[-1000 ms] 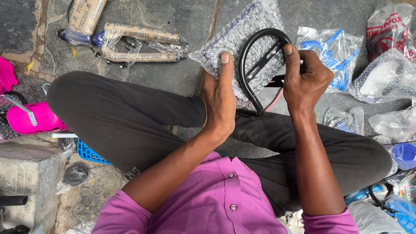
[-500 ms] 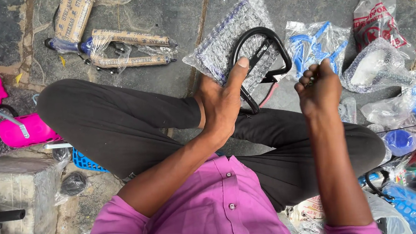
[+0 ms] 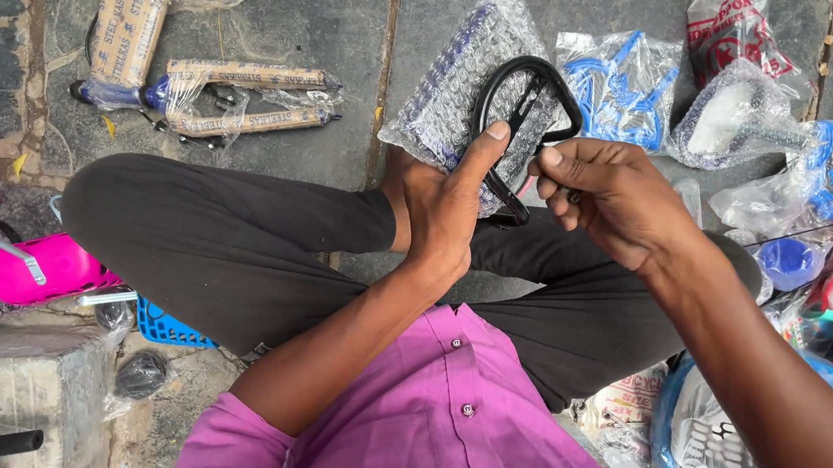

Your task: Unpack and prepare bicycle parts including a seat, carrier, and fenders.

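Grey stone slab floor carries everything, cracks and dirt along the joints. Person sits cross-legged on it, black trousers across the middle, purple buttoned shirt at the bottom edge. Concrete block sits at the floor's lower left edge, black handlebar grips just beside it. Pink plastic parts lie at the left edge. Paper-wrapped long parts lie near the top left, some in clear plastic. Heap of clear bags runs down the right edge: bag of blue parts, bag with a white part, red-printed bag, more blue and red bits lower down. Bubble-wrap sheet lies near the top middle, partly under the hands.

Left hand is held upright over the knee, thumb up, gripping the lower end of a black looped frame; fingers are hidden behind the palm, so the exact grip is unclear. The frame stands tilted above the bubble wrap, rounded end pointing toward the top edge, a black crossbar inside it. Right hand is just beside the frame's lower right, fingers curled narrow and pinched together; what it pinches is too small to tell. A thin pinkish cord shows between the hands. Small blue basket peeks out under the left thigh.
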